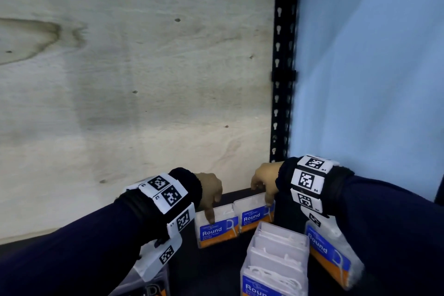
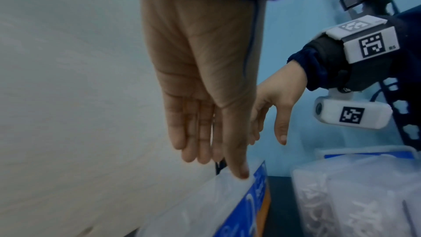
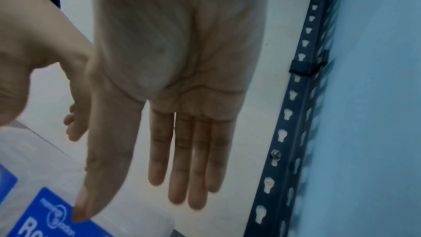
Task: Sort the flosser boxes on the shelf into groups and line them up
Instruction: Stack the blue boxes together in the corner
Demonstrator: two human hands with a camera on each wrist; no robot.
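Observation:
Two clear flosser boxes with blue and orange "Round" labels stand side by side against the back board. My left hand (image 1: 210,196) hangs over the left box (image 1: 217,228). Its thumb touches the box's top front edge (image 2: 239,205), and its straight fingers (image 2: 196,141) point down behind it. My right hand (image 1: 264,185) hangs over the right box (image 1: 253,214) in the same way, its thumb on the blue label (image 3: 56,214) and its fingers (image 3: 182,159) straight. Neither hand closes round its box.
Three more flosser boxes stand nearer me: one front centre (image 1: 276,259), one leaning at the right (image 1: 331,255), one under my left wrist (image 1: 149,281). The shelf floor (image 1: 216,269) is black. A plywood back (image 1: 132,79), a slotted black upright (image 1: 283,79) and a blue wall (image 1: 372,79) bound the space.

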